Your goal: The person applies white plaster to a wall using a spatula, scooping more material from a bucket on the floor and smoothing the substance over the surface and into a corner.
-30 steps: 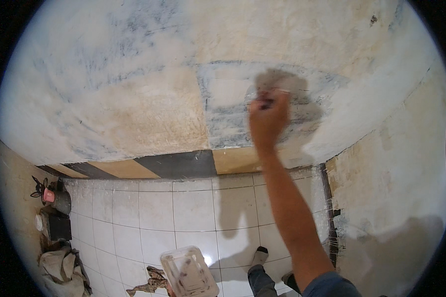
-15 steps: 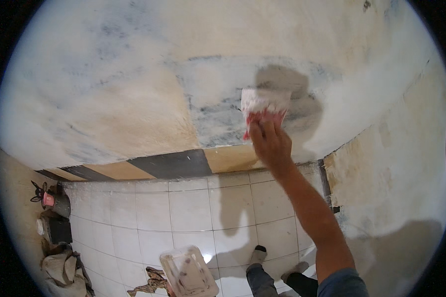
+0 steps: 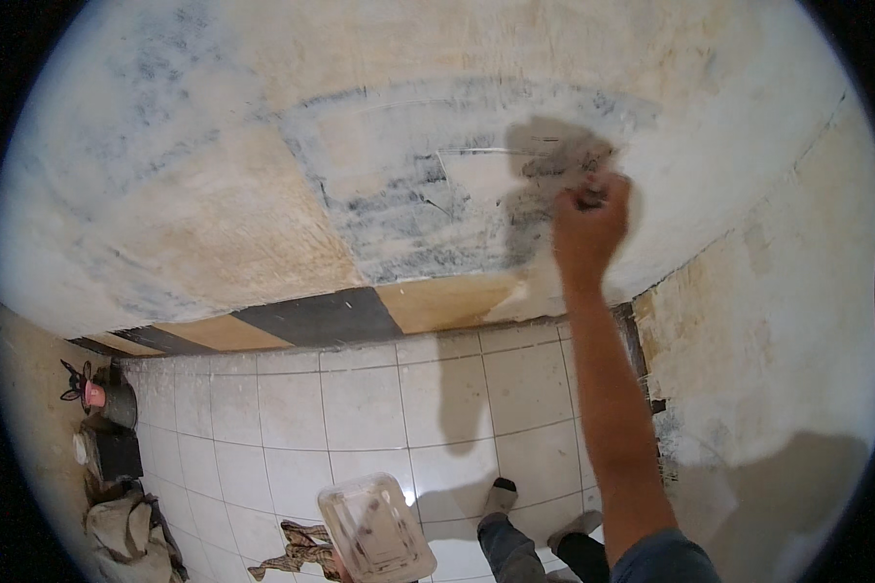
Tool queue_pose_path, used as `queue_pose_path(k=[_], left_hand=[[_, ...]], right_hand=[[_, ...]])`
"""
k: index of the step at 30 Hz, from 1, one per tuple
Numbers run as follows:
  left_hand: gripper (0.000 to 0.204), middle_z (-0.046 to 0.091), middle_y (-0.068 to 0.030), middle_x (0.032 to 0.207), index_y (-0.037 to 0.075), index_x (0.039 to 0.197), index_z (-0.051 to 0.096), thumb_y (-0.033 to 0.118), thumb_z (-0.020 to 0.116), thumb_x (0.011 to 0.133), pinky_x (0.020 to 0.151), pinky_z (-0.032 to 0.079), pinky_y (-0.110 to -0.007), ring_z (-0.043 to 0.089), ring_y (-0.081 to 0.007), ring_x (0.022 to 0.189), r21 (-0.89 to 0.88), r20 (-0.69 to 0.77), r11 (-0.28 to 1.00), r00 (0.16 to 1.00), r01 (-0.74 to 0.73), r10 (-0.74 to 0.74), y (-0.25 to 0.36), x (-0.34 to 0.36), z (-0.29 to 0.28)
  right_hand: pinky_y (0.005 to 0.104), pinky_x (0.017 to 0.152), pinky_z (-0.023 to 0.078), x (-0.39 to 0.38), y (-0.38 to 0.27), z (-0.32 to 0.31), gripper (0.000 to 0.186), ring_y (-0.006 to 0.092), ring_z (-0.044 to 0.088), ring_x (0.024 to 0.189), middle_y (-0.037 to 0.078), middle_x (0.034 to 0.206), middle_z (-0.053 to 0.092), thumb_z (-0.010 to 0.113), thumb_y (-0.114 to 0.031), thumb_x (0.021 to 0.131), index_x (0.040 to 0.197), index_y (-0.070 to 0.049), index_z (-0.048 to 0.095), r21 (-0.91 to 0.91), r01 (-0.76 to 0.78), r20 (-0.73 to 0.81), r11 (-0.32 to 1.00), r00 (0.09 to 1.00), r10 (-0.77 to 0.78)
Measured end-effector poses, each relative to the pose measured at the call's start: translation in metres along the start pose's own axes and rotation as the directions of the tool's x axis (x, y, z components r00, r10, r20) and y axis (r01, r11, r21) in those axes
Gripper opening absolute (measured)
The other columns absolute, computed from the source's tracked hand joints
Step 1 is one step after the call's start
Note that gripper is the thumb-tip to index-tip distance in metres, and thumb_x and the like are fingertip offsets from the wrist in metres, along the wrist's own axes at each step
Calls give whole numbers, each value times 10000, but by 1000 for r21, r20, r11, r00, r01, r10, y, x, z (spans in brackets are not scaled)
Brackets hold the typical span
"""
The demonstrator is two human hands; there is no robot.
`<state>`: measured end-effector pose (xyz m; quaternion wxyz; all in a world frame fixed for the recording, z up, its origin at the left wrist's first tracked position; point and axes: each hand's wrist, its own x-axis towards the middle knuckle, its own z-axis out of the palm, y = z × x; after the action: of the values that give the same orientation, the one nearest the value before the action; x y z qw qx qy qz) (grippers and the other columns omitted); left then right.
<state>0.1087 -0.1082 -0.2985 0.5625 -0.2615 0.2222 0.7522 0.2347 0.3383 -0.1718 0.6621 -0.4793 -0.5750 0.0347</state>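
Note:
My right hand (image 3: 593,228) is closed against the wall (image 3: 399,194), its fingers round a red putty scraper (image 3: 594,179) that is mostly hidden and blurred by motion. Just left of the hand, a pale, straight-edged patch of putty lies over dark grey streaks. Low in the picture is a shallow clear plastic tray (image 3: 377,530) smeared with whitish putty and dark spots. A bit of my left hand (image 3: 339,565) shows at the tray's left edge, gripping it; the rest is hidden beneath the tray.
Black and tan stripes (image 3: 321,319) run along the wall's foot above white floor tiles (image 3: 360,398). A patterned cloth (image 3: 297,549) lies beside the tray. At the left are a pink cup (image 3: 93,394), a dark box (image 3: 119,454) and a crumpled grey cloth (image 3: 126,530). My feet (image 3: 499,497) stand below.
My right hand has moved right and up along the wall with the scraper, whose blade has turned nearly out of sight. A pale putty patch now shows where it was.

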Motion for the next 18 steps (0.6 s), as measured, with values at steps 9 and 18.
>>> queue_pose_path(k=[9,18], left_hand=[[717,472,-167,1359,108,1462,328,595,354,936,950,462,-557,523,-371,1158,-18,8,1000,1000,-5,5,3,-4,2],[716,472,-167,1357,109,1464,326,597,340,940,952,459,-555,522,-371,1155,-44,-3,999,1000,22,-22,0,0,-7]], right_hand=[[449,576,531,-144,-91,62,198,308,605,735,145,895,529,657,-204,837,954,-68,572,165,417,505,894,743,-440],[233,606,492,-89,34,49,75,180,541,687,38,791,471,640,-172,805,831,-155,571,-210,942,642,260,334,-690]])
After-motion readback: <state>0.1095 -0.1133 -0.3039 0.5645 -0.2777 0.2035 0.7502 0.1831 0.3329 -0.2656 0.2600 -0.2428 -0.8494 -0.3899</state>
